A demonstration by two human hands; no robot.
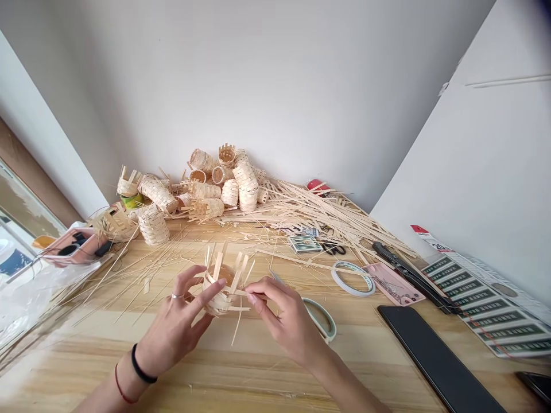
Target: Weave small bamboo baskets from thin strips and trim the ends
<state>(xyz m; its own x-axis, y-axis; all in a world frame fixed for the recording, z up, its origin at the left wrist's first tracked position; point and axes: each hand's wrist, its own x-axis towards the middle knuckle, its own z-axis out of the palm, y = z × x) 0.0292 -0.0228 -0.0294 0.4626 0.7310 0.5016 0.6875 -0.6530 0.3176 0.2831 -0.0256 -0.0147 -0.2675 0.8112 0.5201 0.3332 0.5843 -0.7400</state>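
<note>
A small woven basket (217,299) of pale wood strips stands on the table in front of me, with several loose strip ends sticking up from its rim. My left hand (183,315) is wrapped around its left side, thumb and fingers pressing on the weave. At its right side, my right hand (279,315) pinches the end of a thin strip (237,292) that comes off the basket. Other strip ends poke out low on the right. Partly behind my right hand lie scissors (321,321) with pale handles.
Woven baskets (228,178) are heaped at the back, beside a spread of loose strips (318,209). Rightward lie a tape roll (353,279), a pink tray (394,284), a black phone (434,353) and a printed card (486,310). A pink container (71,246) stands left.
</note>
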